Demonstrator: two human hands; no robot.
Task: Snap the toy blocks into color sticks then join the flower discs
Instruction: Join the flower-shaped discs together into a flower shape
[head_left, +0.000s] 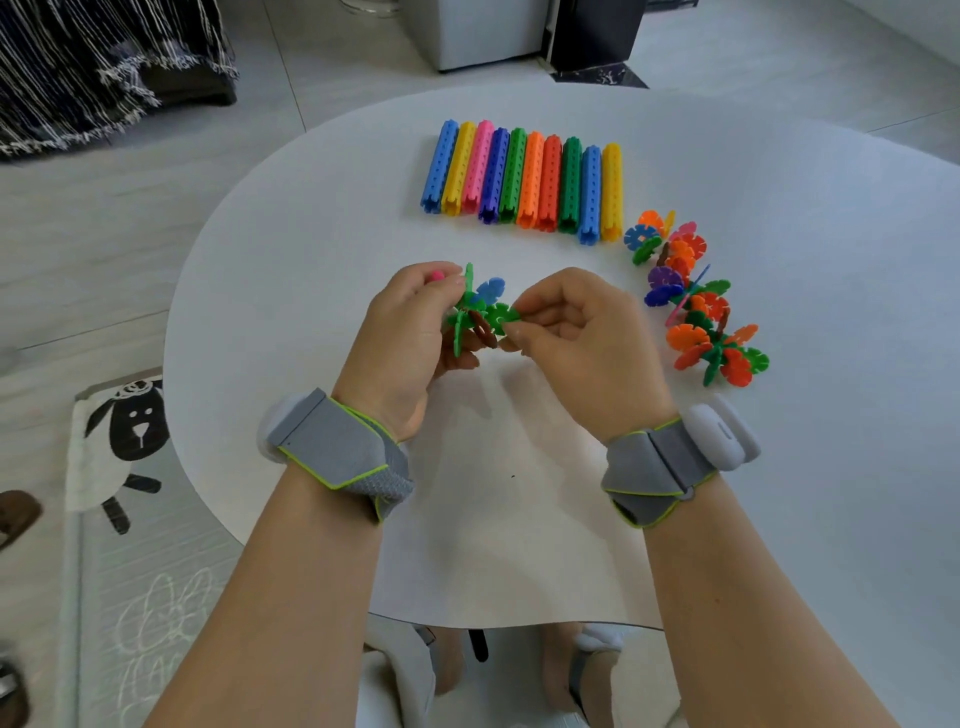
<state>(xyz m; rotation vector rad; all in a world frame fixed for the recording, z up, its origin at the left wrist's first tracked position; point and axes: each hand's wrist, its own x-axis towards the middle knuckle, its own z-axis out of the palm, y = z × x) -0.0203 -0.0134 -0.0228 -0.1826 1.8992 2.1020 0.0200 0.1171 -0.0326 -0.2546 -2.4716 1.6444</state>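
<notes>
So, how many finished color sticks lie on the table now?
10 sticks, side by side in one row at the table's far side: blue, yellow, pink, purple, green, orange, red, dark green, blue, yellow. None seems hidden.

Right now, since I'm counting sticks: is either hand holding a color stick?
No: the color sticks lie in a row on the table; the left hand and right hand grip a flower-disc cluster.

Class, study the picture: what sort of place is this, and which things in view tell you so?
Probably a room in a home: a floor mat printed with a cartoon sheep, a fringed dark textile beyond it, and a round white table holding toy block sticks.
</notes>
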